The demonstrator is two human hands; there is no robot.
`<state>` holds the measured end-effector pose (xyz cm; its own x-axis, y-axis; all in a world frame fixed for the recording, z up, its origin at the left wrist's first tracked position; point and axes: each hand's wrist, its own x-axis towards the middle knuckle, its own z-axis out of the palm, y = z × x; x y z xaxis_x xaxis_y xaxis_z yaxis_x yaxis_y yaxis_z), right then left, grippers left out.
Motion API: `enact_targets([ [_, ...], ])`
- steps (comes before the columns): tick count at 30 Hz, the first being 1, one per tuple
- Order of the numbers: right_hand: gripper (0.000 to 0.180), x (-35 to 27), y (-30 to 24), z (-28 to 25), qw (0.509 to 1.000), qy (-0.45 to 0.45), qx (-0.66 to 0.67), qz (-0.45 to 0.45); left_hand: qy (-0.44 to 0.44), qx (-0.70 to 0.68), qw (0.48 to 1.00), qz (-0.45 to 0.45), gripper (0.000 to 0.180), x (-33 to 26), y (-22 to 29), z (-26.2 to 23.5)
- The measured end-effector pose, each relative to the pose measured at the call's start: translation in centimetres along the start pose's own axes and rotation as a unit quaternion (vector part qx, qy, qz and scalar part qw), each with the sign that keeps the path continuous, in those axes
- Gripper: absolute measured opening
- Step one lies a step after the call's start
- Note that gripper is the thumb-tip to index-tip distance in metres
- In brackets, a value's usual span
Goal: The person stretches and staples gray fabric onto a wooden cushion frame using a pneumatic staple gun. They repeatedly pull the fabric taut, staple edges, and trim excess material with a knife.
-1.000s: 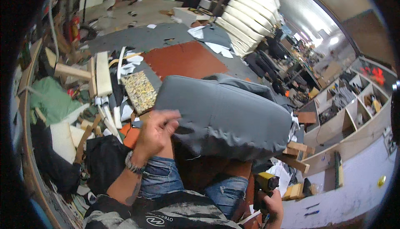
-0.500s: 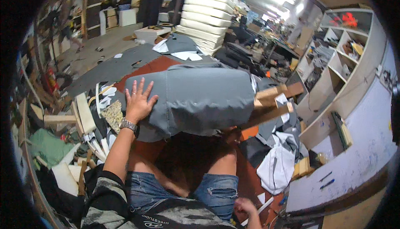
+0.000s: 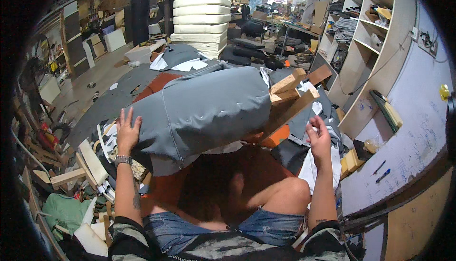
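A padded piece covered in grey leather-like material lies in front of me, tilted with its right end farther away. A stitched seam crosses its left part. Bare wooden bars stick out of that right end. My left hand, a watch on its wrist, has its fingers spread against the left end of the cover. Raised beside the wooden bars is my right hand; its fingers are loosely bent and apart, and nothing shows in them. A loose grey flap hangs below the cover's near edge.
Wood and foam offcuts crowd the left, near a green cloth bundle. White cloth lies at right below a shelf unit. Stacked cream foam cushions stand behind. Red-brown sheeting covers the floor beneath.
My right hand has risen from beside my thigh to near the wooden bars. My left hand has slid from the cover's top to its left end. The padded piece looks more tilted as the view shifts.
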<state>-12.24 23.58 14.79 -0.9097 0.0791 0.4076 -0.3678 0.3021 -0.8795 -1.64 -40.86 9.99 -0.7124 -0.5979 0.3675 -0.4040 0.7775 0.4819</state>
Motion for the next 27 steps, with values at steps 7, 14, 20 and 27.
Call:
enact_targets([
  [7,0.106,6.0,6.3,7.9,0.969,0.203,0.140,-0.027,-0.105,-0.434,0.894,-0.024,0.086,0.5,-6.3,-0.9],
  [14,0.067,7.9,4.5,12.5,0.933,0.278,0.228,0.007,-0.164,-0.672,0.722,0.002,0.061,3.5,-7.8,1.8],
  [20,0.064,10.8,3.9,13.9,0.938,0.268,0.214,-0.041,-0.141,-0.702,0.698,-0.030,0.060,0.7,-8.9,1.7],
  [27,0.061,19.0,8.4,16.7,0.945,0.226,0.234,-0.042,-0.097,-0.661,0.743,-0.044,0.061,-7.8,-5.7,1.2],
])
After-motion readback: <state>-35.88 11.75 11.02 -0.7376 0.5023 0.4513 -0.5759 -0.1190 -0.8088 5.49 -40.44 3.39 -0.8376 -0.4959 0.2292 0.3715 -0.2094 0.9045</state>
